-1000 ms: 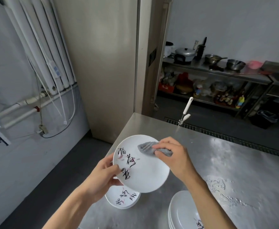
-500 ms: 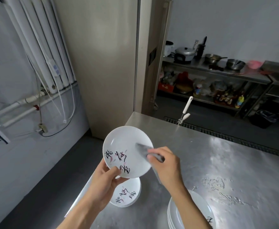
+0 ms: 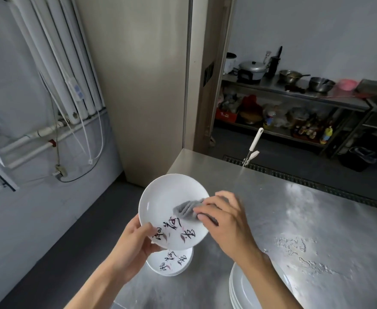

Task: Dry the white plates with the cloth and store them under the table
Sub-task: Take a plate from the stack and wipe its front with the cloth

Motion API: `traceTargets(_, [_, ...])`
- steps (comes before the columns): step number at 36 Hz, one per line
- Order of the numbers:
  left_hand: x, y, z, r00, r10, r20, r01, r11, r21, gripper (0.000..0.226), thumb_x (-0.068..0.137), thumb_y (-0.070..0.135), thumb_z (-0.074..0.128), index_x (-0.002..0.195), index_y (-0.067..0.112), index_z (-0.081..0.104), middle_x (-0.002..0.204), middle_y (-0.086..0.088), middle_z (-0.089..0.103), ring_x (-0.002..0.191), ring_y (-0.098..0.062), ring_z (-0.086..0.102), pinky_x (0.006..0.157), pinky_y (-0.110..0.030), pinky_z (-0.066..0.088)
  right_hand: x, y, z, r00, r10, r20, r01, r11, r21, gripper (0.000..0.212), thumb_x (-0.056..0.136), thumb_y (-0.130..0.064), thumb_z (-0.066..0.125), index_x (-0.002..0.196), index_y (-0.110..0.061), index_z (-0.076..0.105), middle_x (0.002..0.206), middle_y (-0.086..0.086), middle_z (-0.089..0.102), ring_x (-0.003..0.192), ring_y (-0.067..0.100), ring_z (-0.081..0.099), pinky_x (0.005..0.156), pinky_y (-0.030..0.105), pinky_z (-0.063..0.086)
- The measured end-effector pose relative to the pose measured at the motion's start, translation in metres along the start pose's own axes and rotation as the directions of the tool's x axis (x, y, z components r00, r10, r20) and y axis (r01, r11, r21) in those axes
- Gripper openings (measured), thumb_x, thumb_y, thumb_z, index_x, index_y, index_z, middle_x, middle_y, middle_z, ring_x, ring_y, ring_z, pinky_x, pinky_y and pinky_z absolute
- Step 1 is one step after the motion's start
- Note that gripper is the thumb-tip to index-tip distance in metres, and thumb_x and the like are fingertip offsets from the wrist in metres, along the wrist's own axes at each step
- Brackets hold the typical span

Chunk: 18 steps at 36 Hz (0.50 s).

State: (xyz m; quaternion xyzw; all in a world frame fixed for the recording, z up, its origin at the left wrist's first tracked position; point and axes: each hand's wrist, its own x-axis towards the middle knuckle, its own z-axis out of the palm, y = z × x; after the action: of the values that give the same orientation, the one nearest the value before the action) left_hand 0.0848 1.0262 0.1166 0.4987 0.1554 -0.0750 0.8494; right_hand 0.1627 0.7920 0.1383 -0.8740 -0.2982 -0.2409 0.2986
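Observation:
A white plate [image 3: 163,201] with black and pink lettering is held tilted above the steel table's left edge. My left hand [image 3: 136,246] grips its lower rim, thumb on the face. A grey cloth [image 3: 186,209] lies bunched on the plate's middle, and my right hand [image 3: 225,221] holds it, fingers pressing it against the plate. Beneath the held plate a small stack of the same lettered plates [image 3: 172,263] sits on the table. A second stack of larger white plates [image 3: 242,288] is at the bottom, partly hidden by my right forearm.
The steel table [image 3: 305,219] stretches right, with water drops [image 3: 294,246] on its surface. A white-handled tool [image 3: 253,146] stands at its far edge. Shelves with pots and bottles [image 3: 294,103] line the back wall. Floor and pipes lie to the left.
The plate has turned in my left hand, its lettering swinging to the lower edge. The cloth slid from the plate's upper right rim to its middle.

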Motion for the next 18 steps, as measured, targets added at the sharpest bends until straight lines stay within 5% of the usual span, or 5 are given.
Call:
traceTargets(5, [0.003,-0.005,0.004,1.0,0.013,-0.011,-0.013,0.999,-0.037,0.04,0.082,-0.004,0.053,0.113,0.009,0.076,0.12,-0.026,0.073,0.096,-0.036,0.075,0.072,-0.041,0.064,-0.008,-0.023,0.013,0.974,-0.167,0.152,0.147,0.98,0.135,0.017,0.091,-0.012,0.073,0.1,-0.025,0.078,0.107,-0.01,0.068,0.096,0.018,0.057,0.087,0.03,0.05])
traceTargets(9, [0.001,-0.007,0.003,1.0,0.022,0.013,-0.021,0.999,-0.028,0.057,0.076,-0.001,0.057,0.129,0.016,0.067,0.124,-0.025,0.072,0.109,-0.043,0.072,0.078,-0.047,0.063,0.002,-0.008,0.005,0.977,0.184,0.105,-0.191,0.98,0.056,0.019,0.09,-0.005,0.072,0.098,-0.02,0.079,0.1,-0.008,0.069,0.089,0.022,0.054,0.082,0.038,0.051])
traceTargets(14, [0.001,-0.007,0.007,0.998,0.069,0.013,-0.068,0.996,-0.052,0.06,0.085,-0.01,0.052,0.137,0.018,0.062,0.13,-0.027,0.068,0.115,-0.047,0.069,0.083,-0.05,0.062,-0.009,-0.038,0.009,0.939,0.043,0.342,-0.133,0.96,0.247,0.016,0.091,-0.017,0.07,0.101,-0.027,0.077,0.1,-0.014,0.065,0.094,0.01,0.058,0.086,0.02,0.048])
traceTargets(18, [-0.001,-0.012,0.017,0.994,0.111,-0.023,-0.112,0.992,-0.06,0.063,0.092,-0.018,0.045,0.141,0.019,0.057,0.131,-0.026,0.068,0.116,-0.046,0.069,0.084,-0.052,0.062,-0.001,-0.022,0.013,0.94,0.297,0.167,-0.315,0.944,0.096,0.017,0.09,-0.006,0.069,0.096,-0.019,0.079,0.097,-0.006,0.069,0.09,0.021,0.058,0.083,0.03,0.049])
